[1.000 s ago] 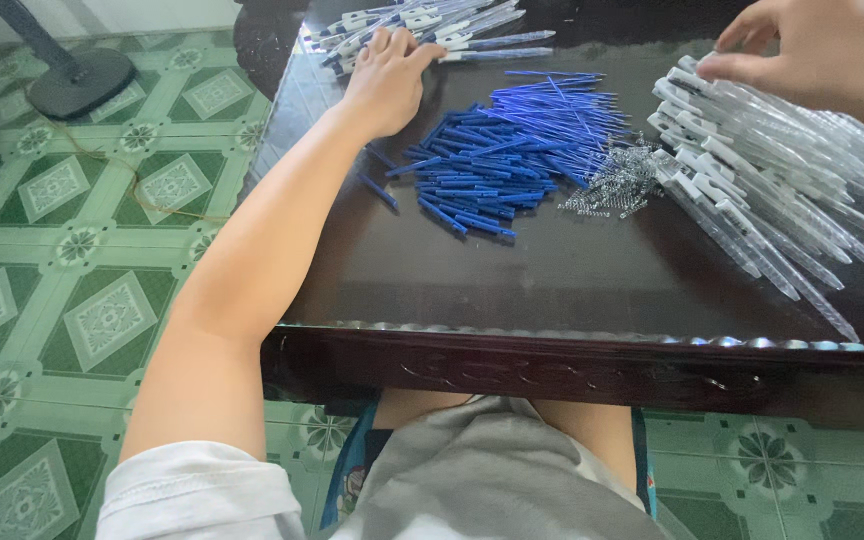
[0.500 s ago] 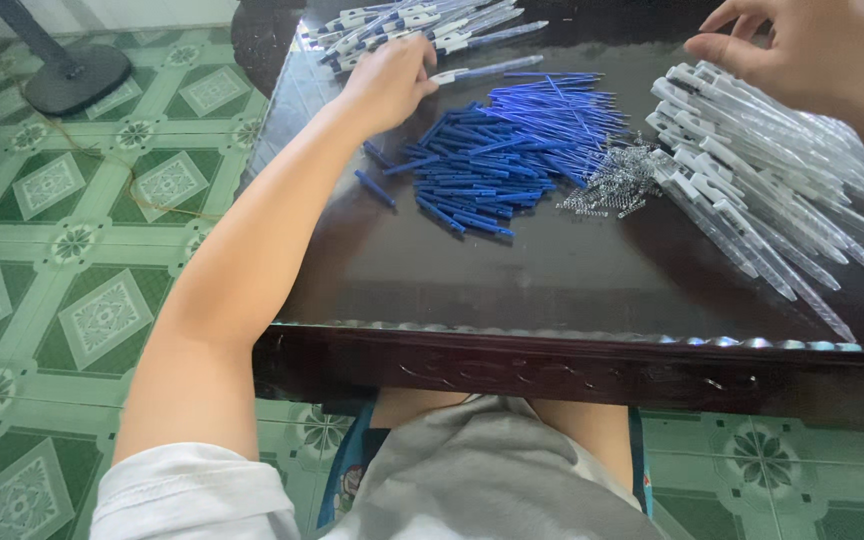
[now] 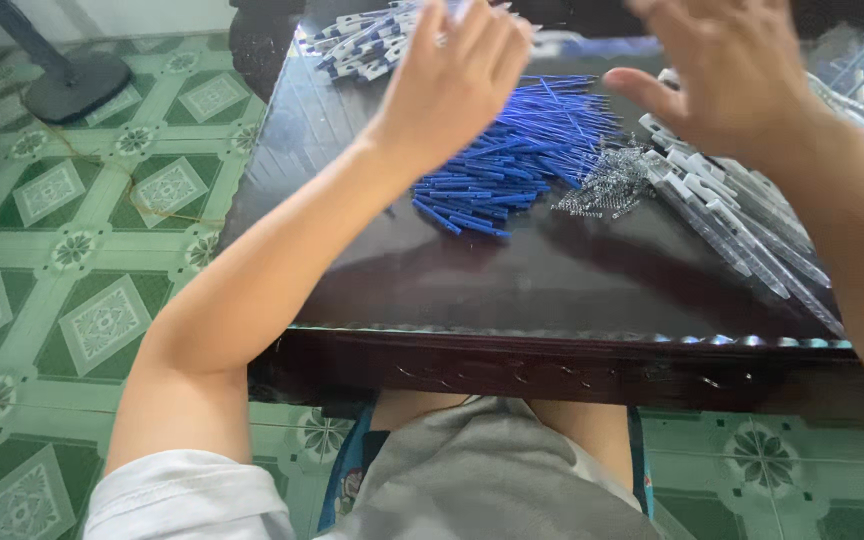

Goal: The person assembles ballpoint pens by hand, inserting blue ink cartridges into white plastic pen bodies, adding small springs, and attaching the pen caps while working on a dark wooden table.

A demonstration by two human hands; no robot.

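My left hand [image 3: 457, 85] is raised over the heap of blue pen refills [image 3: 512, 175], its back to the camera and fingers held together. A pale pen part seems to poke out above the fingertips. My right hand [image 3: 727, 80] hovers with fingers spread and thumb out above the pile of clear pen barrels [image 3: 742, 220]; I see nothing in it. A small clump of metal springs [image 3: 602, 190] lies between the refills and the barrels. Both hands are blurred.
All this lies on a dark glossy table [image 3: 552, 285]. A pile of blue-and-white pens [image 3: 357, 45] sits at its far left corner. A fan base [image 3: 77, 85] stands on the green patterned tile floor [image 3: 82, 260] to the left. My knees are under the table's front edge.
My left hand has lifted off the far pen pile and come back over the blue refills. My right hand has dropped lower and spread its fingers. The view has moved closer.
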